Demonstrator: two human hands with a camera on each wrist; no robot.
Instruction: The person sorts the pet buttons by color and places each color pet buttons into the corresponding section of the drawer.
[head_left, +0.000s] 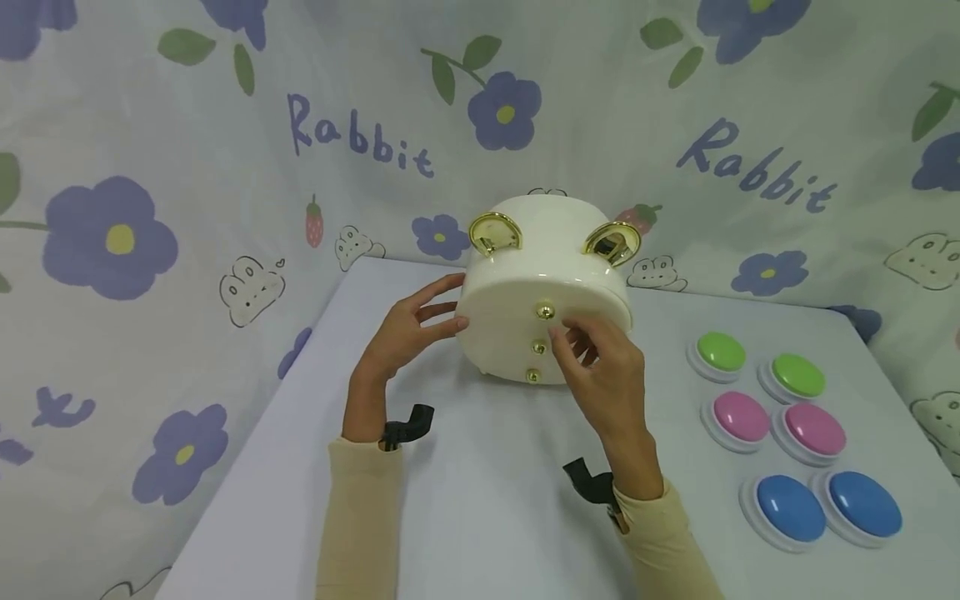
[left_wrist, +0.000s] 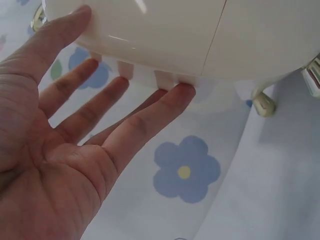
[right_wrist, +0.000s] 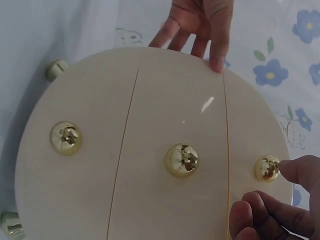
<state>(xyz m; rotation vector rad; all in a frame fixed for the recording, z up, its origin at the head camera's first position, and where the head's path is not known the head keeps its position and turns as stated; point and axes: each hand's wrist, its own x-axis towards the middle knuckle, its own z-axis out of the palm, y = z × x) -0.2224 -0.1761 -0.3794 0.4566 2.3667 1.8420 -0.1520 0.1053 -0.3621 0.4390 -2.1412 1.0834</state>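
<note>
A round, glossy cream jewelry box [head_left: 491,333] with three drawers stands on the table; gold ears top it and gold feet support it. Its front carries a top knob [right_wrist: 266,168], a middle knob [right_wrist: 182,160] and a bottom knob [right_wrist: 66,138], all gold. My left hand [head_left: 401,333] rests against the box's left side, thumb at the front edge; in the left wrist view its fingers are spread and fairly straight. Beside the top knob is my right hand [head_left: 607,375], one fingertip at the knob and the other fingers loosely bent. Whether that fingertip touches is unclear. The drawers look closed.
On the table's right side sit several push buttons in pairs: green buttons [head_left: 722,352], pink buttons [head_left: 741,416] and blue buttons [head_left: 791,507], each on a white base. A curtain [head_left: 390,217] printed with flowers and rabbits hangs behind and at the left of the white table [head_left: 480,517].
</note>
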